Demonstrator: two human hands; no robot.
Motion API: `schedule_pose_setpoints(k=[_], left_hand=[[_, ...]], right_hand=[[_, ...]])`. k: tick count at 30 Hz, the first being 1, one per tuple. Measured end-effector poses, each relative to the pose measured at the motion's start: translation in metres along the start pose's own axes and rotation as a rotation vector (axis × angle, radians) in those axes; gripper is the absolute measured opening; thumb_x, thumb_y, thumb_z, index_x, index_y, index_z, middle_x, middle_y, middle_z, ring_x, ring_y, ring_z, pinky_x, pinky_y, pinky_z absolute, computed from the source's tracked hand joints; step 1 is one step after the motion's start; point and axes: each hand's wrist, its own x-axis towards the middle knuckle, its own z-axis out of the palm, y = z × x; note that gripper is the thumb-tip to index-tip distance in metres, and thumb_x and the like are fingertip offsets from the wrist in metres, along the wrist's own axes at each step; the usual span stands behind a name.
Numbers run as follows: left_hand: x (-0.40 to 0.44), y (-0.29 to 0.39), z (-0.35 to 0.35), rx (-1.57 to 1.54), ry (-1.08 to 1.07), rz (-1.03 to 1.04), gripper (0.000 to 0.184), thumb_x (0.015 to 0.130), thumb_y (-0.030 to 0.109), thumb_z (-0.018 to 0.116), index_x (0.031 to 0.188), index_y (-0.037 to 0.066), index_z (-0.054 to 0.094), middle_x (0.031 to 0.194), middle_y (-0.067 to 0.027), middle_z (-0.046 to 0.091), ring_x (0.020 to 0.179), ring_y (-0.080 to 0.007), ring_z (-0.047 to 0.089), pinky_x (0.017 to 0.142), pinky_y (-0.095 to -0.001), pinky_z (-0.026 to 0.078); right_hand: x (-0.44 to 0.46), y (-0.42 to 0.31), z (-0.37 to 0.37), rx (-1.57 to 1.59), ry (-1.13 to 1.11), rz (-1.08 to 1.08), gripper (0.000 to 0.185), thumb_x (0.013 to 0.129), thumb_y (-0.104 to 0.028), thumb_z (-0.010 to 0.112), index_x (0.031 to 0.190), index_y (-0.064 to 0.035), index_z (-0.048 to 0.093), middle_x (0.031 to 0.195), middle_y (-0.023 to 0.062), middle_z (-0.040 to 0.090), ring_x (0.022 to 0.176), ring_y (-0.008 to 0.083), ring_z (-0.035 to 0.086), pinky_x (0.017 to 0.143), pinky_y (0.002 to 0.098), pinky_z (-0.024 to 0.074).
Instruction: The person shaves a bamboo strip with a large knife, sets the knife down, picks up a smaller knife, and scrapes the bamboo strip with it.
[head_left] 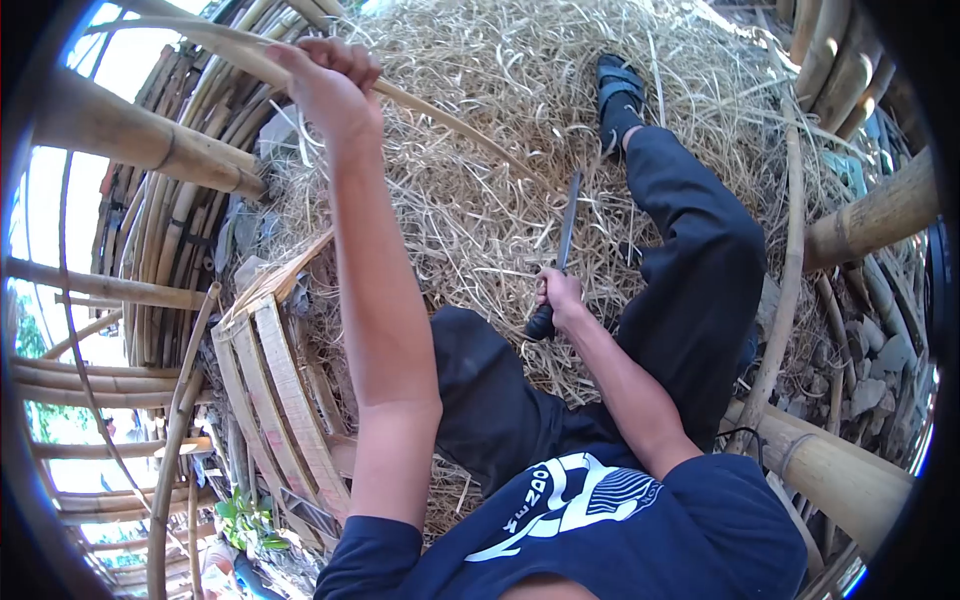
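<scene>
My left hand is raised at the upper left, its fingers wrapped round a long, pale bamboo strip. The strip runs from the top left edge, through that hand, down toward the middle. My right hand grips a knife by its black handle, in front of my body between my legs. The knife's narrow dark blade points up and away, with its tip close to the strip's lower end. Whether blade and strip touch, I cannot tell.
Curly bamboo shavings cover the ground. A slatted wooden crate stands at my left. Thick bamboo poles frame the left side, and another pole lies at right. Stones show beyond it. My sandalled foot rests among the shavings.
</scene>
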Motion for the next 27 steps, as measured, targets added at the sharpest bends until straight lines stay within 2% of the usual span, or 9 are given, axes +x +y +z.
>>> schedule_pose_setpoints(k=[2, 4, 8, 11, 15, 19, 22, 24, 27], left_hand=[[0.002, -0.004, -0.005, -0.032, -0.022, 0.032, 0.053, 0.098, 0.057, 0.023, 0.067, 0.014, 0.031, 0.052, 0.0047, 0.020, 0.042, -0.0094, 0.018, 0.041, -0.0247, 0.016], [0.000, -0.003, -0.004, -0.021, -0.032, 0.027, 0.053, 0.097, 0.058, 0.025, 0.069, 0.013, 0.032, 0.053, 0.0043, 0.022, 0.042, -0.0091, 0.019, 0.040, -0.0249, 0.017], [0.000, -0.005, -0.002, -0.011, -0.027, 0.032, 0.053, 0.098, 0.058, 0.025, 0.070, 0.013, 0.030, 0.055, 0.0028, 0.021, 0.046, -0.0115, 0.020, 0.045, -0.0282, 0.022], [-0.003, -0.002, -0.004, -0.034, -0.024, -0.008, 0.049, 0.100, 0.052, 0.029, 0.079, 0.009, 0.040, 0.058, 0.0000, 0.032, 0.051, -0.0113, 0.031, 0.052, -0.0291, 0.032], [-0.002, -0.001, -0.006, 0.054, -0.054, 0.099, 0.044, 0.102, 0.044, 0.029, 0.095, 0.004, 0.046, 0.071, -0.0072, 0.048, 0.057, -0.0142, 0.046, 0.056, -0.0296, 0.043], [0.000, -0.003, -0.009, 0.105, -0.011, 0.238, 0.038, 0.103, 0.038, 0.029, 0.112, 0.003, 0.041, 0.077, -0.0110, 0.053, 0.061, -0.0183, 0.055, 0.061, -0.0316, 0.051], [0.006, 0.004, -0.009, 0.060, -0.011, 0.292, 0.040, 0.103, 0.039, 0.029, 0.114, 0.003, 0.042, 0.076, -0.0100, 0.057, 0.058, -0.0172, 0.060, 0.057, -0.0274, 0.051], [0.011, 0.012, -0.009, 0.083, -0.012, 0.323, 0.039, 0.103, 0.036, 0.028, 0.115, 0.002, 0.042, 0.082, -0.0141, 0.060, 0.063, -0.0216, 0.063, 0.062, -0.0314, 0.054], [0.023, 0.030, -0.009, 0.108, -0.005, 0.338, 0.038, 0.103, 0.032, 0.028, 0.115, 0.000, 0.045, 0.089, -0.0191, 0.063, 0.067, -0.0271, 0.067, 0.067, -0.0358, 0.058]], right_hand=[[-0.023, -0.025, 0.004, 0.361, -0.173, 0.166, 0.014, 0.079, -0.013, 0.058, 0.074, -0.0077, 0.046, 0.056, 0.0014, 0.043, 0.041, 0.0127, 0.043, 0.039, 0.0277, 0.0387], [-0.048, -0.044, 0.004, 0.346, -0.201, 0.132, 0.015, 0.081, -0.014, 0.057, 0.075, -0.0090, 0.045, 0.056, 0.0006, 0.042, 0.041, 0.0117, 0.042, 0.039, 0.0273, 0.0379], [-0.084, -0.058, -0.003, -0.053, -0.144, -0.155, 0.016, 0.082, -0.015, 0.059, 0.078, -0.0054, 0.048, 0.058, 0.0024, 0.047, 0.042, 0.0120, 0.047, 0.039, 0.0291, 0.0414], [-0.093, -0.066, -0.001, -0.405, -0.037, -0.563, 0.022, 0.080, -0.017, 0.060, 0.082, 0.0038, 0.056, 0.055, 0.0068, 0.057, 0.044, 0.0163, 0.059, 0.042, 0.0315, 0.0474], [-0.124, -0.097, 0.013, -0.446, -0.105, -0.674, 0.028, 0.082, -0.020, 0.062, 0.089, 0.0061, 0.058, 0.056, 0.0073, 0.058, 0.044, 0.0161, 0.059, 0.042, 0.0313, 0.0468], [-0.138, -0.114, 0.022, -0.531, -0.129, -0.734, 0.030, 0.084, -0.024, 0.062, 0.088, 0.0055, 0.058, 0.056, 0.0076, 0.057, 0.045, 0.0160, 0.059, 0.042, 0.0308, 0.0461], [-0.158, -0.129, 0.032, -0.580, -0.145, -0.798, 0.031, 0.085, -0.026, 0.062, 0.085, 0.0045, 0.057, 0.056, 0.0078, 0.058, 0.044, 0.0162, 0.059, 0.042, 0.0310, 0.0462], [-0.171, -0.137, 0.040, -0.553, -0.184, -0.775, 0.024, 0.087, -0.022, 0.064, 0.083, -0.0007, 0.054, 0.055, 0.0013, 0.052, 0.040, 0.0093, 0.050, 0.037, 0.0262, 0.0403], [-0.173, -0.140, 0.045, -0.646, -0.189, -0.876, 0.033, 0.086, -0.031, 0.062, 0.080, 0.0016, 0.057, 0.057, 0.0101, 0.058, 0.050, 0.0197, 0.060, 0.048, 0.0349, 0.0466]])
